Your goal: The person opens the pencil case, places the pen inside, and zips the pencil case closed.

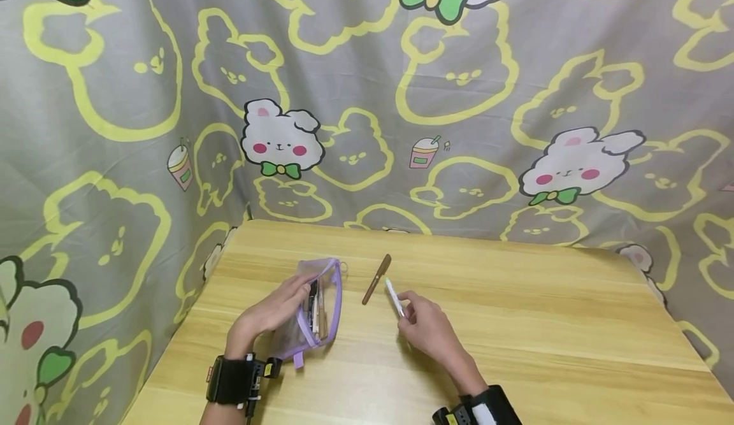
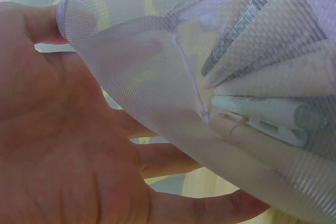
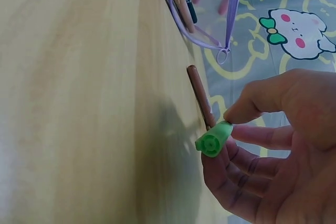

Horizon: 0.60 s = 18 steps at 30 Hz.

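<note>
A mesh pencil case (image 1: 336, 310) with purple edging lies unzipped on the table, several pens (image 1: 315, 310) showing inside it. My left hand (image 1: 275, 310) holds the case by its left side, fingertips at the opening. In the left wrist view, the fingers (image 2: 173, 159) pass behind the mesh. Between thumb and fingers, my right hand (image 1: 427, 324) pinches a slim white pen (image 1: 394, 296) just right of the case. Its green end (image 3: 214, 140) faces the right wrist camera. A brown pen (image 1: 376, 278) lies on the table between the case and the white pen.
The wooden table (image 1: 545, 323) extends to the right of both hands. A grey curtain (image 1: 367, 81) with yellow outlines and rabbit prints hangs along the table's back and left side. A zipper ring (image 1: 344, 267) sticks out from the case's far corner.
</note>
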Each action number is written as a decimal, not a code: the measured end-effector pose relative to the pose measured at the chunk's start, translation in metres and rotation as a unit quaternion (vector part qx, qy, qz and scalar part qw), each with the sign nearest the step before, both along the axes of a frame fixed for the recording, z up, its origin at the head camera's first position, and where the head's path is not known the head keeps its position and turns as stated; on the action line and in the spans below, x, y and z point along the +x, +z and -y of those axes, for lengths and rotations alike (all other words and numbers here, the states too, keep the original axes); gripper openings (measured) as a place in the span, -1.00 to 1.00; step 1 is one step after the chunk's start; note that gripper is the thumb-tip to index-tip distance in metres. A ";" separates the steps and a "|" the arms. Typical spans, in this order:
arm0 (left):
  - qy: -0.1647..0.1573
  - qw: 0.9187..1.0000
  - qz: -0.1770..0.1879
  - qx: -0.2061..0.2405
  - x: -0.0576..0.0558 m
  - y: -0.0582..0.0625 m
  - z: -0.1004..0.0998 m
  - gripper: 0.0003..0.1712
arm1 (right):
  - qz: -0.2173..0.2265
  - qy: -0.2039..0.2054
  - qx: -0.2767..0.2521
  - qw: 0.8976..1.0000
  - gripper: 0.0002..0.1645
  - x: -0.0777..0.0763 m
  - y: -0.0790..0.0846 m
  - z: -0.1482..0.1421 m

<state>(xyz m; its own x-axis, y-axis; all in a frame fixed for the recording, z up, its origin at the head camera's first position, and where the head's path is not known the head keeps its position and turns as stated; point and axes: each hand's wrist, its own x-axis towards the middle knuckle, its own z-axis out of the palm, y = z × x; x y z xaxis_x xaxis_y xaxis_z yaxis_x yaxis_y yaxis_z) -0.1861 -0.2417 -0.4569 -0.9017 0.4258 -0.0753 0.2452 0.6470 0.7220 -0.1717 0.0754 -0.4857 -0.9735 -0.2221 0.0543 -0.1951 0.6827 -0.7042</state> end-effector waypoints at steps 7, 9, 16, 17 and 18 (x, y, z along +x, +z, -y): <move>0.004 1.000 0.002 -0.002 0.001 0.001 -0.001 -0.44 | -0.019 0.012 -0.009 1.000 -0.47 -0.006 0.004 0.007; 0.002 1.000 -0.002 -0.002 0.000 0.001 -0.001 -0.44 | -0.024 0.024 -0.011 0.999 -0.48 -0.007 0.005 0.010; 0.002 1.000 -0.006 -0.010 0.000 0.001 0.000 -0.44 | -0.029 0.075 -0.028 0.996 -0.56 -0.007 0.007 0.031; 0.004 1.000 -0.005 -0.010 0.000 0.001 0.000 -0.44 | -0.031 0.080 -0.031 0.996 -0.57 -0.008 0.007 0.035; 0.005 1.000 -0.005 -0.010 0.000 0.001 0.000 -0.44 | -0.034 0.084 -0.032 0.995 -0.59 -0.008 0.007 0.039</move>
<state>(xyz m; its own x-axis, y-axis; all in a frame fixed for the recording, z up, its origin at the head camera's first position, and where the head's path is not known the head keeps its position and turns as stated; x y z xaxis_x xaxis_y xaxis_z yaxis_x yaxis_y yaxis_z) -0.1857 -0.2421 -0.4558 -0.9064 0.4157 -0.0749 0.2461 0.6638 0.7062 -0.1798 0.0362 -0.4783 -0.9170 -0.3745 0.1375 -0.3502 0.5904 -0.7272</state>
